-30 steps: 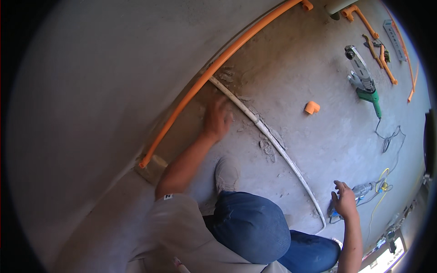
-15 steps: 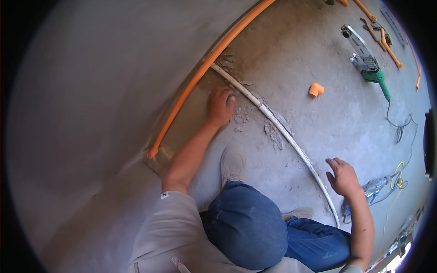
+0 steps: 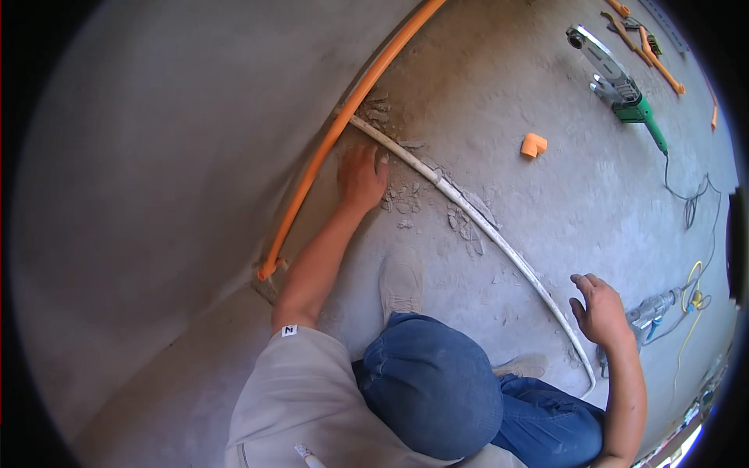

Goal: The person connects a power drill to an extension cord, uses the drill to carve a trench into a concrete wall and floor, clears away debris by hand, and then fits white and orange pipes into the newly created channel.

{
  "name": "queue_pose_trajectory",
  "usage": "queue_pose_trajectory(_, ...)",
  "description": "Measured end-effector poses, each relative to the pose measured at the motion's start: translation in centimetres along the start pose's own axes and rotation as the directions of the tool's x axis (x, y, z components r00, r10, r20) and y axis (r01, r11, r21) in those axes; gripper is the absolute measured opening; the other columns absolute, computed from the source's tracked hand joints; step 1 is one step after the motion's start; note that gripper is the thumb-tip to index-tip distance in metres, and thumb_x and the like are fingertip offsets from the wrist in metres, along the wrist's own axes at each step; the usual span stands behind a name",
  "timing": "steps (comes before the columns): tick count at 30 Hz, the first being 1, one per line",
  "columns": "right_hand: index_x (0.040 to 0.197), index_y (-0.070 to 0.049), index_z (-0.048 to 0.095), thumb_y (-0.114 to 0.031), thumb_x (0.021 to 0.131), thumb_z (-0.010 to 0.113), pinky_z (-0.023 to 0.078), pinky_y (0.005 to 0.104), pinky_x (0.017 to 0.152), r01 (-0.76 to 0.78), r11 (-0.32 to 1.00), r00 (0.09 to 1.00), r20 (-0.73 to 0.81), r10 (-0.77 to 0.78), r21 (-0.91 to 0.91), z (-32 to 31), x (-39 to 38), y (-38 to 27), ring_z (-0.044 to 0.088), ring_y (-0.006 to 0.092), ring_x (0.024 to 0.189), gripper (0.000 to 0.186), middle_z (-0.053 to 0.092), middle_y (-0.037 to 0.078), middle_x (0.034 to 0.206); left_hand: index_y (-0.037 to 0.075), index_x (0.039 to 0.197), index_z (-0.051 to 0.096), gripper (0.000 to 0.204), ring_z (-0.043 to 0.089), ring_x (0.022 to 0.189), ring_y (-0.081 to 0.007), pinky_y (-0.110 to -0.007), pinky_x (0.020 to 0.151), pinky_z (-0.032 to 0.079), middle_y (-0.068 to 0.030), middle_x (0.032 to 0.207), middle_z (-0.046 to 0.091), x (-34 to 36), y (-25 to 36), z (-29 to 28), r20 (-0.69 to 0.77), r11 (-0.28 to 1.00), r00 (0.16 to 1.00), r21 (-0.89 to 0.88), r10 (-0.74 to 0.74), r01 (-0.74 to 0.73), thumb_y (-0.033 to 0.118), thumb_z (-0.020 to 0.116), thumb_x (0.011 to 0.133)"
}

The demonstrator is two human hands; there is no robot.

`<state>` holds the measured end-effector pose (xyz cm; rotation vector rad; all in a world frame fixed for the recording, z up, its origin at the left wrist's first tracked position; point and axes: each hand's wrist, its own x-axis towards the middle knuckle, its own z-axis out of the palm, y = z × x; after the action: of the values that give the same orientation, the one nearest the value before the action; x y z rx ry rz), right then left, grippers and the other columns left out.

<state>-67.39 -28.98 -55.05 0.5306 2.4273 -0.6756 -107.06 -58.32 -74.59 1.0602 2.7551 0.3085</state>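
Note:
My left hand (image 3: 363, 178) is low over the concrete floor, in the corner where a long orange pipe (image 3: 321, 154) meets a dusty white pipe (image 3: 476, 212). Its thumb stands apart from the fingers, whose tips are partly hidden; I see nothing held. The orange pipe runs along the foot of the wall and ends near my left forearm in an orange fitting (image 3: 268, 270). Over to the right, my right hand (image 3: 602, 313) hovers with its fingers apart and nothing in it, between the white pipe's near end and a grey-blue power drill (image 3: 651, 310).
Broken concrete bits (image 3: 404, 201) lie beside the white pipe. Beyond it are an orange elbow fitting (image 3: 534, 145) and a green-handled pipe welding tool (image 3: 636, 109) with a dark cable (image 3: 690, 204). Orange pipe pieces (image 3: 663, 62) lie at the far right. The grey wall (image 3: 172, 140) rises on the left.
The view has shifted and turned slightly, so the far things sit further left. Both hands keep nearly the same places relative to the pipes and stay empty.

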Motion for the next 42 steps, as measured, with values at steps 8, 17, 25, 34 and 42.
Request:
queue_pose_trajectory(8, 0.124, -0.002, 0.063, -0.012, 0.085, 0.07, 0.054, 0.0455, 0.087, 0.021, 0.999, 0.999, 0.05, -0.019, -0.025, -0.2, 1.8, -1.2, 0.065, 0.0382, 0.1, 0.041, 0.066, 0.018, 0.107, -0.002, 0.14, 0.049, 0.056, 0.073, 0.09, -0.0358, -0.047, 0.076, 0.058, -0.0193, 0.096, 0.073, 3.2, -1.5, -4.1, 0.279, 0.911, 0.892, 0.318, -0.355, 0.262, 0.014, 0.059, 0.088)
queue_pose_trajectory(17, 0.123, -0.003, 0.063, -0.01, 0.086, 0.07, 0.054, 0.0468, 0.086, 0.005, 1.0, 0.999, 0.047, -0.004, -0.019, -0.4, 1.9, -1.3, 0.065, 0.0401, 0.099, 0.039, 0.067, 0.019, 0.107, -0.002, 0.137, 0.051, 0.052, 0.055, 0.127, -0.0399, -0.047, 0.101, 0.05, -0.0278, 0.137, 0.054, 2.8, 1.6, -3.1, -0.066, 0.988, 0.988, -0.055, 0.139, -0.143, 0.025, 0.06, 0.094)
queue_pose_trajectory(25, 0.122, -0.002, 0.063, -0.013, 0.085, 0.069, 0.054, 0.0468, 0.086, 0.042, 0.999, 0.999, 0.007, -0.042, -0.021, -1.3, 2.2, -2.4, 0.065, 0.0389, 0.098, 0.039, 0.067, 0.019, 0.106, -0.003, 0.148, 0.042, 0.067, 0.045, 0.133, -0.0443, -0.05, 0.113, 0.036, -0.0298, 0.144, 0.046, 8.4, 5.2, 0.7, -0.054, 0.98, 0.987, 0.126, -0.152, 0.157, 0.037, 0.057, 0.097)
queue_pose_trajectory(34, 0.123, -0.002, 0.062, -0.013, 0.085, 0.07, 0.054, 0.0461, 0.087, 0.029, 0.998, 0.999, 0.03, -0.028, -0.056, -1.1, 1.6, -1.2, 0.065, 0.0387, 0.098, 0.041, 0.066, 0.019, 0.105, 0.003, 0.128, 0.06, 0.048, 0.055, 0.122, -0.0402, -0.049, 0.106, 0.043, -0.028, 0.128, 0.057, 0.1, 14.8, -2.2, 0.374, 0.976, 0.912, -0.192, 0.167, -0.1, 0.037, 0.062, 0.095)
queue_pose_trajectory(42, 0.123, -0.002, 0.063, -0.013, 0.085, 0.07, 0.054, 0.0458, 0.087, 0.04, 0.997, 0.999, 0.026, -0.038, -0.06, -1.0, 1.2, -1.3, 0.065, 0.0384, 0.099, 0.041, 0.067, 0.019, 0.106, -0.002, 0.131, 0.059, 0.065, 0.05, 0.128, -0.0431, -0.053, 0.11, 0.038, -0.0269, 0.135, 0.055, 2.1, 12.1, 1.0, 0.309, 0.974, 0.95, 0.225, -0.045, -0.027, 0.054, 0.051, 0.098)
